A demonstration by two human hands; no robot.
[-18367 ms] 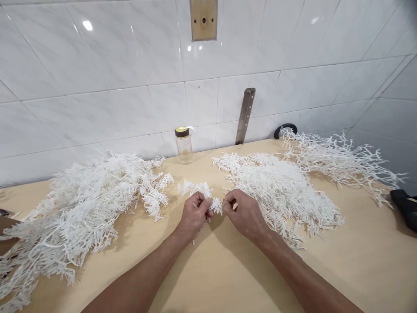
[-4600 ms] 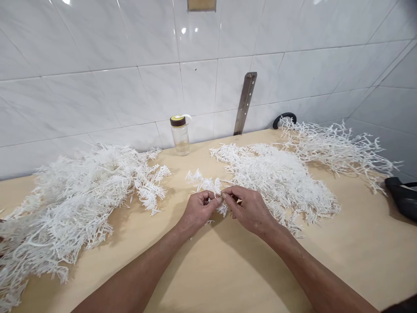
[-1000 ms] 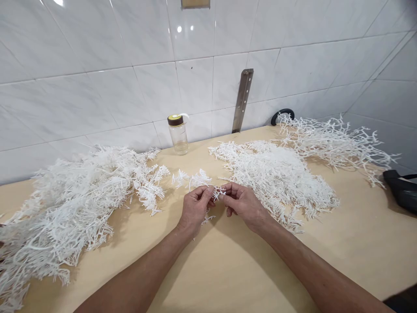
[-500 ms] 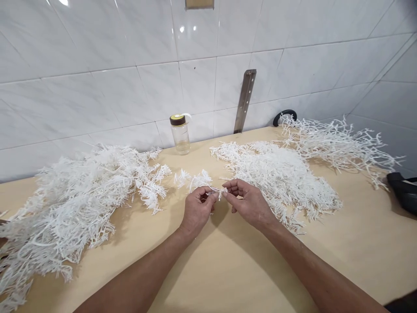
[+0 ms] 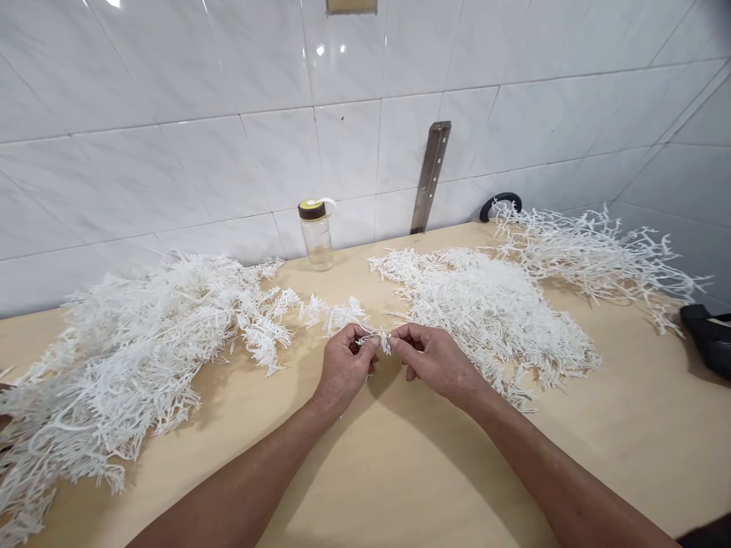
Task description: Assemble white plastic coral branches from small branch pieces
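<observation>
Between my hands is a small white branched plastic sprig (image 5: 384, 340), held just above the wooden table (image 5: 394, 472). My left hand (image 5: 346, 363) pinches one end of it between thumb and forefinger. On the other side, the thumb and forefinger of my right hand (image 5: 434, 361) close on its tip. A few loose white sprigs (image 5: 346, 313) lie just beyond my left fingers. To the left spreads a big heap of similar white sprigs (image 5: 137, 365). Close to my right hand lies a second pile of thin white pieces (image 5: 491, 312).
Longer white branched stems (image 5: 599, 251) sit at the back right, in front of a black curved handle (image 5: 500, 204). A clear bottle with a dark lid (image 5: 317, 240) stands near the tiled wall (image 5: 240, 175). A metal strip (image 5: 429, 179) leans there. A black object (image 5: 708, 335) is at the right edge.
My right fingers have shifted slightly along the sprig's tip, and its little branches now show more between my hands. The piles have not changed.
</observation>
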